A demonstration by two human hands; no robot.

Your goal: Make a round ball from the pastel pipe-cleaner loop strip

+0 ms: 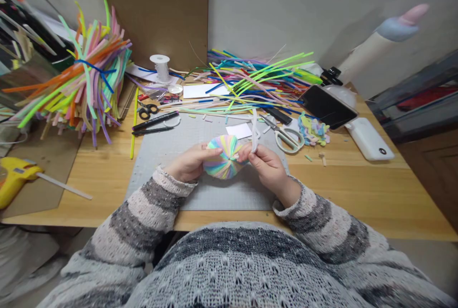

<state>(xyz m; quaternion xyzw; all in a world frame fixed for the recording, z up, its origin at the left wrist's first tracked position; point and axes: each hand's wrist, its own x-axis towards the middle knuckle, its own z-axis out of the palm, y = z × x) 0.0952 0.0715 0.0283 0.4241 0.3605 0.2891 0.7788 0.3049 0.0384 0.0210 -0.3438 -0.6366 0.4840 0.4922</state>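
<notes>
A round pastel striped ball of pipe cleaners (226, 167) is held over the grey cutting mat (200, 198). My left hand (191, 161) grips its left side, with the thumb on top. At the ball's right edge, my right hand (266, 164) is closed, pinching a white pipe cleaner (254, 129) that sticks up from the fingers. The right fingertips are close to the centre where the stripes meet; whether they touch it I cannot tell. White-handled scissors (289, 140) lie just beyond my right hand, beside a small white card (239, 130).
A large bundle of coloured pipe cleaners (89, 83) stands at the left, above a yellow glue gun (17, 179). Loose pipe cleaners (265, 79) are heaped at the back. Black markers (155, 123), a wire spool (160, 68), a phone (329, 106) and a white power bank (370, 140) surround the mat.
</notes>
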